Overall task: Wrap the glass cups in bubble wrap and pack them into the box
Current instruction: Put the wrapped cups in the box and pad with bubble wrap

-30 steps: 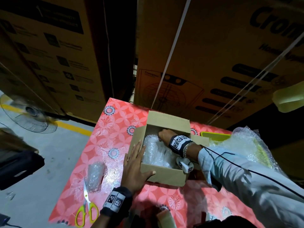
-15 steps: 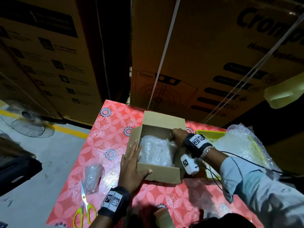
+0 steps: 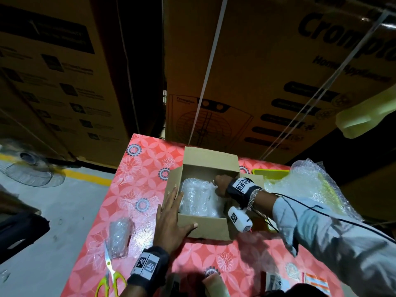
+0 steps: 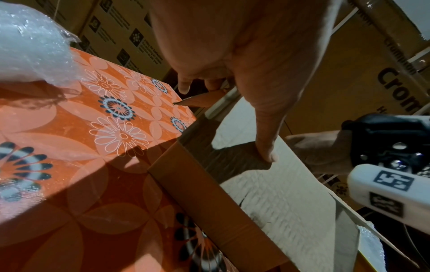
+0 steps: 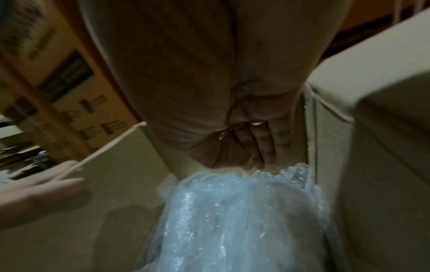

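Left hand [image 3: 171, 221] flat against box [image 3: 205, 229] corner

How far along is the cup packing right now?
Done: one wrapped bundle lies inside the box. In hand: the right hand is in the box at that bundle, while the left hand steadies the box's near corner. Left: a wrapped cup waits on the table beside the scissors.

"Crompto", cut off by the frame edge, is printed in large dark letters on the big carton [image 3: 278, 71] behind the box [image 3: 205, 228]; "Home Appliances" is printed beneath it. A small "Crompton" is printed above the fan drawing on the same carton. "Crom" is seen on that carton [image 4: 395, 86] from the left wrist. Other print is unreadable.
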Tool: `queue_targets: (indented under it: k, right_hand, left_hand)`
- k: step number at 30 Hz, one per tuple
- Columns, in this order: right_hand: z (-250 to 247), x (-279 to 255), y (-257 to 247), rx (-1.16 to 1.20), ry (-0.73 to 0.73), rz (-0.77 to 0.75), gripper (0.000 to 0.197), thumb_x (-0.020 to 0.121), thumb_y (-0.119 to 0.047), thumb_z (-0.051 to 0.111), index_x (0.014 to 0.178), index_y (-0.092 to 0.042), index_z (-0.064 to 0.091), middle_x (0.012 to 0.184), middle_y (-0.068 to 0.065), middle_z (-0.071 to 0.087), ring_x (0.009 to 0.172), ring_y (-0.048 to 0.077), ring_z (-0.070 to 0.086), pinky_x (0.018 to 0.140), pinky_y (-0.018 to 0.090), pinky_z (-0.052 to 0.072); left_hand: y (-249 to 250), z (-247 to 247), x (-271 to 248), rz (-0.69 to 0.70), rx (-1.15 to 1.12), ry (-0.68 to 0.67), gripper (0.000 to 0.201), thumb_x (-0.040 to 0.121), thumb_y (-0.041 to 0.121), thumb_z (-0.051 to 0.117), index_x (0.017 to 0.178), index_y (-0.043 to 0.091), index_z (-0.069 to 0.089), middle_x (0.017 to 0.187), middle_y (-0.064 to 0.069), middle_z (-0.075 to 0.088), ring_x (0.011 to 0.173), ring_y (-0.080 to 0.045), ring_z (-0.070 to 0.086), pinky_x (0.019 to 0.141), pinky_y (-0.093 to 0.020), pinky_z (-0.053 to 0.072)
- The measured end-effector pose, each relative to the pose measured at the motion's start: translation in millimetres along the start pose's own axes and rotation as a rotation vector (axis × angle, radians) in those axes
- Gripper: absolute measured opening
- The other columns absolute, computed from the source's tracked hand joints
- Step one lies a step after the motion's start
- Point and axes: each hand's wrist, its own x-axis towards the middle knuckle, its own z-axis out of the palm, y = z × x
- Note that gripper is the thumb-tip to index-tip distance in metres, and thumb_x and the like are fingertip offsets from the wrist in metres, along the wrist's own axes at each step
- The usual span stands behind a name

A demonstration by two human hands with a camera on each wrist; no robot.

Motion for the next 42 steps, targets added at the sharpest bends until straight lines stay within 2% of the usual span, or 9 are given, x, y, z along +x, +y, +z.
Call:
queue_targets:
  k: [2, 5, 10, 16, 21, 26, 33, 38, 42]
  right_hand:
    - [5.8, 2.9, -4.5, -0.032, 0.021, -0.074, 0.048, 0.100, -0.010, 0.053, 0.148, -0.009, 0.049, 0.145, 0.015, 0.053, 0.131, 0.030, 0.054, 0.102, 0.035, 0.047]
    - [21.3, 11.6, -9.2, -0.152, -0.115, -0.150, 0.064, 0.101, -0.011, 0.045, 0.161, -0.018, 0.025, 0.165, 0.011, 0.029, 0.151, 0.027, 0.031, 0.118, 0.035, 0.030]
    - [24.7, 21.0, -7.3, -0.041, -0.134, -0.081, 0.064, 0.104, -0.015, 0.044, 0.163, -0.016, 0.019, 0.169, 0.009, 0.019, 0.155, 0.025, 0.021, 0.122, 0.033, 0.021]
    - [26.1, 24.0, -10.9, 0.013, 0.006, -0.072, 0.054, 0.100, -0.022, 0.057, 0.150, -0.006, 0.045, 0.152, 0.014, 0.048, 0.136, 0.029, 0.050, 0.110, 0.035, 0.044]
    - [21.2, 20.0, -13.4, 0.052, -0.088, -0.050, 0.063, 0.102, -0.018, 0.054, 0.158, -0.005, 0.028, 0.162, 0.017, 0.032, 0.147, 0.031, 0.036, 0.117, 0.035, 0.033]
    - [-12.0, -0.8, -19.2, 0.169, 0.025, -0.150, 0.051, 0.093, -0.012, 0.062, 0.143, -0.007, 0.055, 0.138, 0.011, 0.062, 0.119, 0.029, 0.063, 0.099, 0.040, 0.055]
    - [-29.9, -79.9, 58.6, 0.573, 0.339, -0.282, 0.032, 0.092, -0.003, 0.070, 0.123, -0.011, 0.071, 0.113, 0.001, 0.074, 0.103, 0.014, 0.069, 0.093, 0.030, 0.056]
    - [31.9, -134.8, 134.1, 0.995, 0.595, -0.171, 0.012, 0.092, -0.005, 0.073, 0.103, -0.009, 0.076, 0.092, 0.002, 0.076, 0.081, 0.014, 0.073, 0.078, 0.034, 0.059]
    - [107.8, -155.7, 180.3, 1.220, 0.694, 0.003, 0.007, 0.090, -0.007, 0.076, 0.089, -0.014, 0.077, 0.080, 0.009, 0.076, 0.076, 0.028, 0.074, 0.070, 0.045, 0.060]
  left_hand:
    - [1.2, -0.3, -0.8, -0.010, 0.024, 0.001, 0.115, 0.073, 0.044, 0.090, 0.163, 0.037, 0.019, 0.169, 0.024, -0.002, 0.156, -0.003, 0.006, 0.128, -0.047, 0.002]
    - [-3.6, 1.4, 0.5, -0.008, -0.001, 0.022, 0.112, 0.072, 0.042, 0.091, 0.162, 0.037, 0.024, 0.169, 0.026, -0.001, 0.157, -0.001, 0.003, 0.129, -0.048, 0.002]
    - [-4.8, 0.6, 1.0, 0.004, -0.016, -0.002, 0.113, 0.073, 0.041, 0.090, 0.163, 0.037, 0.021, 0.166, 0.031, -0.007, 0.157, -0.001, 0.002, 0.127, -0.043, -0.002]
    - [-5.7, -0.2, -0.1, 0.021, -0.026, -0.003, 0.113, 0.073, 0.040, 0.090, 0.162, 0.039, 0.019, 0.167, 0.030, -0.007, 0.157, -0.001, 0.003, 0.127, -0.047, 0.001]
    - [-3.0, -2.9, 1.4, 0.015, -0.024, -0.034, 0.115, 0.072, 0.042, 0.091, 0.163, 0.036, 0.020, 0.169, 0.027, -0.006, 0.158, -0.007, 0.004, 0.126, -0.058, 0.016]
    - [-6.5, -14.4, 2.2, 0.038, -0.007, -0.079, 0.115, 0.071, 0.043, 0.090, 0.163, 0.035, 0.021, 0.171, 0.023, -0.001, 0.158, -0.010, 0.009, 0.123, -0.057, 0.027]
    - [28.8, -40.7, 1.8, 0.034, 0.095, 0.030, 0.097, 0.080, 0.029, 0.088, 0.159, 0.025, 0.033, 0.169, 0.007, 0.022, 0.158, -0.016, 0.012, 0.129, -0.048, 0.014]
    - [68.2, -25.3, 2.4, 0.129, -0.011, 0.102, 0.069, 0.082, 0.017, 0.086, 0.140, 0.030, 0.051, 0.150, 0.002, 0.052, 0.142, -0.023, 0.045, 0.113, -0.047, 0.044]
    - [105.3, 5.1, -4.6, 0.246, -0.001, 0.092, 0.058, 0.082, 0.015, 0.085, 0.131, 0.030, 0.057, 0.133, 0.015, 0.056, 0.123, -0.009, 0.052, 0.102, -0.034, 0.046]
